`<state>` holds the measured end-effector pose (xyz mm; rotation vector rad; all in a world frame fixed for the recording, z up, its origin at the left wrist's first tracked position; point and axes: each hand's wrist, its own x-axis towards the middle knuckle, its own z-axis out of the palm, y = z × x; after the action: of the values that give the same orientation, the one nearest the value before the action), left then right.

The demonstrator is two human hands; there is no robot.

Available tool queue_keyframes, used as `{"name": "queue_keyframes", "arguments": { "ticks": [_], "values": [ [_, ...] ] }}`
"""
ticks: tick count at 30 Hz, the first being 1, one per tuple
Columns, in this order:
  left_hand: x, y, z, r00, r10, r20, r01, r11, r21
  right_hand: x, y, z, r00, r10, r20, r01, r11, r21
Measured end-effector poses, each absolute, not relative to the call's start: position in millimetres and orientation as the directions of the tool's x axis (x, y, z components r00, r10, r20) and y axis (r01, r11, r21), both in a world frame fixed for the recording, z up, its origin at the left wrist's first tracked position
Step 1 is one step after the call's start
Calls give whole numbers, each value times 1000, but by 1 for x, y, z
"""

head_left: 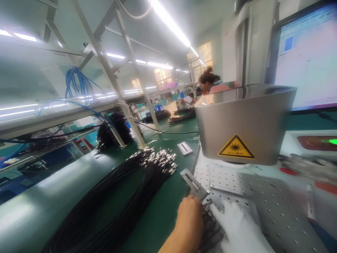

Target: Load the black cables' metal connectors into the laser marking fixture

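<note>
My left hand point(190, 216), bare, is closed at the near end of a slotted metal plate point(193, 183), which slants up and away from it. Beside it, my right hand point(240, 225) wears a white glove. Its fingers curl by a row of small metal pieces point(216, 204) at the plate's near end, with what they hold partly hidden. Dark, blurred strands point(210, 228) lie between the two hands. To the left, a large looped bundle of black cables point(126, 200) with silvery connector ends point(164, 160) rests on the green table point(155, 225).
A grey machine housing with a yellow laser warning sign point(236, 147) stands above a perforated metal plate point(279, 207). Another slotted plate point(185, 148) lies near it. A monitor point(308, 59) is at right, a marker point(310, 202) below. Metal frame posts point(134, 130) rise left; a person point(210, 84) sits behind.
</note>
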<state>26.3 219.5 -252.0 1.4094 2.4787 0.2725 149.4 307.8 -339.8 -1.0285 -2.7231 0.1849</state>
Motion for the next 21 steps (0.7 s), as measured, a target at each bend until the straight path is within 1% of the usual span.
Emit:
{"name": "queue_keyframes", "arguments": {
  "ticks": [5, 10, 13, 15, 17, 19, 21],
  "values": [
    [23, 221, -252, -486, 860, -156, 811, 511, 287, 151, 306, -335, -746, 653, 130, 630, 756, -178],
    [22, 227, -262, -468, 858, -211, 829, 509, 232, 155, 305, -333, -767, 625, 144, 603, 780, -167],
    [21, 228, -264, -439, 873, -212, 852, 479, 210, 160, 305, -323, -793, 586, 166, 563, 809, -168],
    [20, 228, -263, -418, 882, -218, 861, 461, 214, 163, 305, -313, -815, 548, 187, 520, 835, -182],
    [17, 227, -261, -381, 895, -230, 877, 429, 215, 165, 303, -304, -817, 541, 200, 507, 839, -197],
    [15, 227, -260, -338, 912, -233, 898, 387, 209, 164, 300, -299, -804, 556, 212, 527, 831, -178],
    [12, 226, -261, -301, 928, -221, 915, 346, 209, 161, 299, -300, -787, 572, 231, 557, 820, -129]
  ]
}}
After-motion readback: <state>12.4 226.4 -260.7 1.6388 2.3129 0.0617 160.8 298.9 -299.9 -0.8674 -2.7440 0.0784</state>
